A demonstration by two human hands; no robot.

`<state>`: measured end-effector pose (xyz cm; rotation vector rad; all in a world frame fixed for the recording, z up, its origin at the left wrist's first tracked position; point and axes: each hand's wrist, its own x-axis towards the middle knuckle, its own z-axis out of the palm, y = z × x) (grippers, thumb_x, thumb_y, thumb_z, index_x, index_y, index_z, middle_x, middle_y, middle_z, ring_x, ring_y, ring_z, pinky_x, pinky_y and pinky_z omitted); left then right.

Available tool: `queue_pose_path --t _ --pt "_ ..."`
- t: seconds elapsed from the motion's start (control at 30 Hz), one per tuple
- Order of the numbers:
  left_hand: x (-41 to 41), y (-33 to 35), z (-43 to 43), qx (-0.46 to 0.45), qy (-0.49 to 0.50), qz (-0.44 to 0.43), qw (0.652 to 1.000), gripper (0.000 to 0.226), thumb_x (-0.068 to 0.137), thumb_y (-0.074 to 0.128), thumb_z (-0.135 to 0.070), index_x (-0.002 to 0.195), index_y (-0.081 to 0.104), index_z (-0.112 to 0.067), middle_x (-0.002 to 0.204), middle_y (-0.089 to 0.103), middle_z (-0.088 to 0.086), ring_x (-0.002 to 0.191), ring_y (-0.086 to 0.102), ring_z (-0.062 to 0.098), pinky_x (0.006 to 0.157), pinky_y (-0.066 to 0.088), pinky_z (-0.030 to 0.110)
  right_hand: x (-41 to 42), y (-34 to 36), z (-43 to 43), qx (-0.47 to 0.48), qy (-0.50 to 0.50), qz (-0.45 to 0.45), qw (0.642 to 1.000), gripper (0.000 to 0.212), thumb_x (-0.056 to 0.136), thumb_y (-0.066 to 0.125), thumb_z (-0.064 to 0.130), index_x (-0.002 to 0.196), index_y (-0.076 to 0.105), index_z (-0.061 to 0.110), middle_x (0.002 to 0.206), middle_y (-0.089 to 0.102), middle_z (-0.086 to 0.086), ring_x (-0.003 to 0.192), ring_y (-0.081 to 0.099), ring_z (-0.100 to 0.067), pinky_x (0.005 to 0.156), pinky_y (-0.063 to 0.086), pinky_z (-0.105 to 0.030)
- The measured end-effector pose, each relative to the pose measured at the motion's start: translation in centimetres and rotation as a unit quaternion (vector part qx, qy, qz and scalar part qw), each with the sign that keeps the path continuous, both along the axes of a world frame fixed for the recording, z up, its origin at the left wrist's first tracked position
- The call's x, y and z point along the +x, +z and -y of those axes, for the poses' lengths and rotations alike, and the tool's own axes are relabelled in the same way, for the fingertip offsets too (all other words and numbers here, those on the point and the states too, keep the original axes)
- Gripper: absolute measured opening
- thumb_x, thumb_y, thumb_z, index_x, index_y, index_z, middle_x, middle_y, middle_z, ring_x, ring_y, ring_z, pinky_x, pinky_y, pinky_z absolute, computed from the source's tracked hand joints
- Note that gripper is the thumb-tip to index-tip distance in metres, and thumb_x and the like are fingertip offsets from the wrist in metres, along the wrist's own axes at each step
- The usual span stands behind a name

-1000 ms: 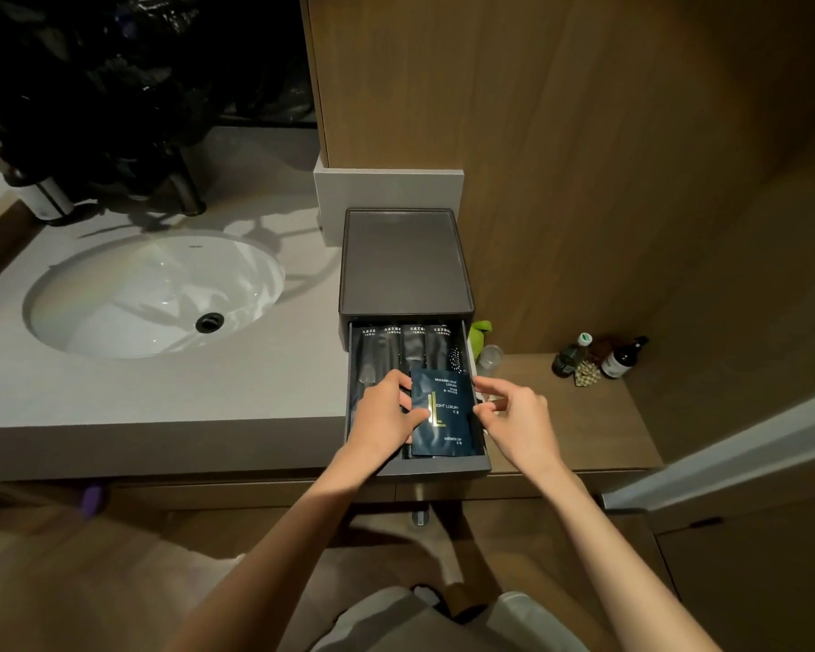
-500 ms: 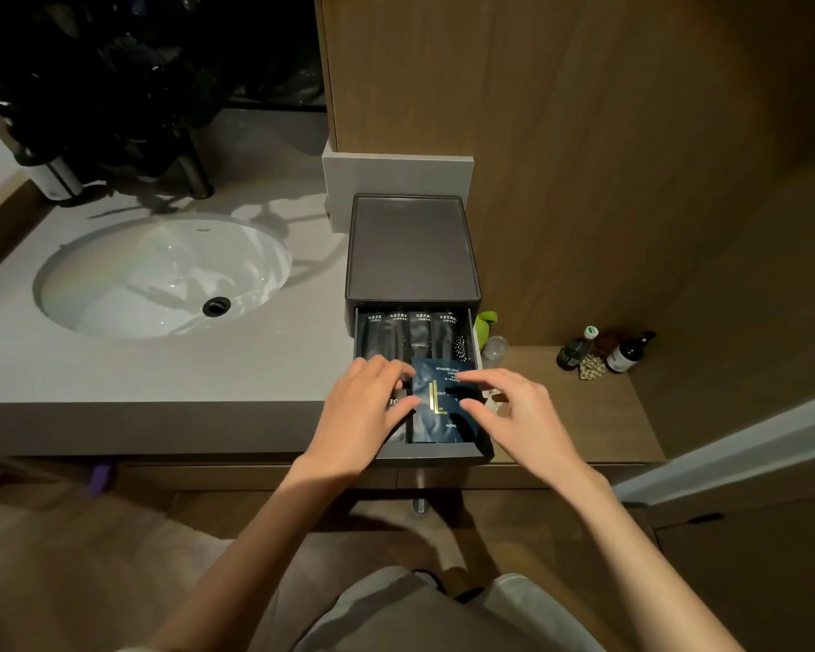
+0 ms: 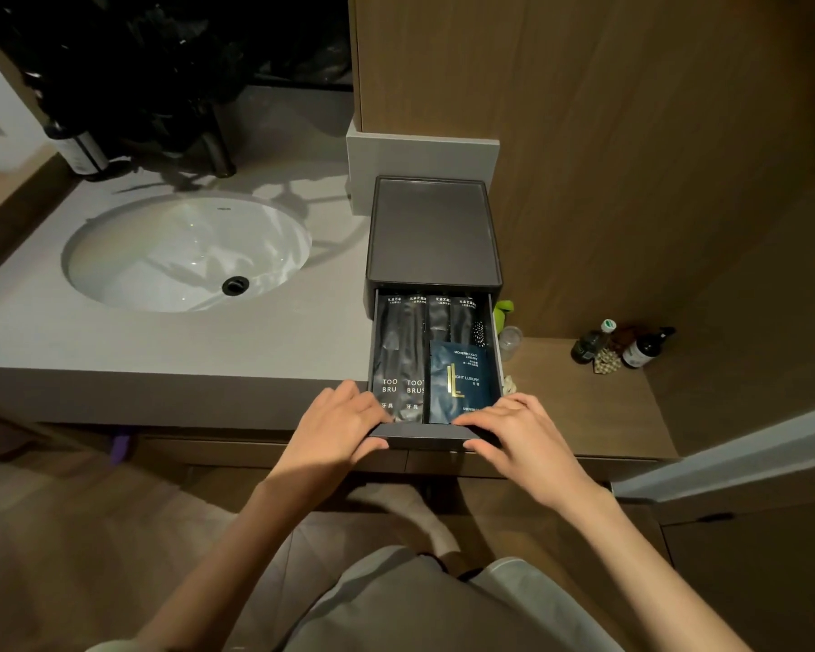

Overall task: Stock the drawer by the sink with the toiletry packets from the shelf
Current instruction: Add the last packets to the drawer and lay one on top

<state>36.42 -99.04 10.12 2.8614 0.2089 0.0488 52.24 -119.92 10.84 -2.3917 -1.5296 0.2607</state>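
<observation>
A white sink [image 3: 187, 251] with a black drain [image 3: 235, 285] sits in the grey counter [image 3: 161, 341], a dark bottle [image 3: 83, 150] behind it, and small bottles [image 3: 643, 350] stand by the wood wall [image 3: 631, 157].

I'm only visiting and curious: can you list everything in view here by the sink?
sink: one, white, set in the grey counter, at left.
drawer unit: one, dark grey, on the counter right of the sink.
drawer: one, dark grey, pulled open.
long packets: four, black, side by side in the drawer.
blue packet: one, dark blue, lying on the right-hand long packets.
bottles: at least two, dark, on the wooden shelf at right.
left hand: holds the drawer front's left end.
right hand: holds its right end.
</observation>
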Motion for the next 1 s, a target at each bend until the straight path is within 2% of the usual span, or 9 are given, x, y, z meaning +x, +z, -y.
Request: queue_pose_path --t 0.2,0.43,0.63,0.73,0.8,0.9,1.0 --pt "0.1 0.8 -0.5 -0.016 0.013 0.014 1.0 0.033 0.094 0.049 -0.046 0.116 0.063 -0.026 0.109 0.063 -0.008 0.1 0.047 0.016 0.081 0.032 0.029 0.4 0.4 -0.2 -0.001 0.004 0.022 1.0 0.032 0.091 0.06 0.038 0.122 0.063 0.033 0.113 0.07 0.015 0.098 0.059 -0.011 0.097 0.035 -0.03" --pt "2.2 1.3 -1.2 0.017 0.022 0.011 1.0 0.035 0.095 0.046 -0.046 0.123 0.058 -0.027 0.118 0.06 -0.009 0.105 0.045 0.016 0.086 0.033 0.03 2.1 0.6 -1.7 0.003 -0.014 0.034 0.999 0.032 0.093 0.059 0.036 0.125 0.062 0.032 0.117 0.068 0.014 0.102 0.058 -0.013 0.097 0.038 -0.03" --pt "4.0 1.8 -2.7 0.034 0.036 0.044 0.998 0.033 0.093 0.053 -0.042 0.121 0.062 -0.027 0.114 0.063 -0.008 0.103 0.047 0.016 0.086 0.034 0.031 3.7 0.6 -3.6 0.005 -0.02 0.046 0.999 0.035 0.094 0.057 0.034 0.128 0.06 0.031 0.119 0.068 0.011 0.106 0.056 -0.012 0.092 0.033 -0.024" --pt "5.3 2.0 -3.5 0.055 0.05 0.049 0.996 0.036 0.089 0.058 -0.044 0.122 0.061 -0.03 0.114 0.061 -0.011 0.105 0.045 0.016 0.086 0.03 0.029 4.5 0.8 -4.4 0.019 -0.029 0.05 0.998 0.036 0.092 0.061 0.032 0.128 0.061 0.03 0.121 0.065 0.01 0.111 0.051 -0.012 0.094 0.037 -0.027" --pt "6.1 2.4 -3.9 0.076 0.062 0.053 0.994 0.045 0.08 0.069 -0.042 0.122 0.061 -0.029 0.115 0.061 -0.009 0.107 0.048 0.018 0.087 0.031 0.031 5.3 1.1 -4.9 0.042 -0.04 0.061 0.996 0.042 0.086 0.068 0.031 0.127 0.06 0.029 0.129 0.059 0.008 0.121 0.047 -0.015 0.1 0.04 -0.033" --pt "7.5 2.7 -4.4 0.097 0.08 0.056 0.99 0.065 0.066 0.083 -0.036 0.126 0.059 -0.025 0.12 0.062 -0.003 0.11 0.053 0.022 0.09 0.037 0.035 6.7 1.6 -5.8 0.043 -0.048 0.072 0.995 0.06 0.08 0.075 0.032 0.135 0.052 0.028 0.148 0.043 0.004 0.139 0.034 -0.019 0.114 0.028 -0.037" --pt "9.0 2.6 -5.2 0.105 0.099 0.053 0.988 0.078 0.069 0.081 -0.035 0.138 0.047 -0.024 0.138 0.051 -0.001 0.125 0.045 0.023 0.101 0.033 0.035 8.0 1.6 -7.2 0.025 -0.055 0.073 0.996 0.071 0.081 0.073 0.033 0.144 0.041 0.028 0.156 0.029 0.005 0.147 0.021 -0.018 0.118 0.01 -0.03"
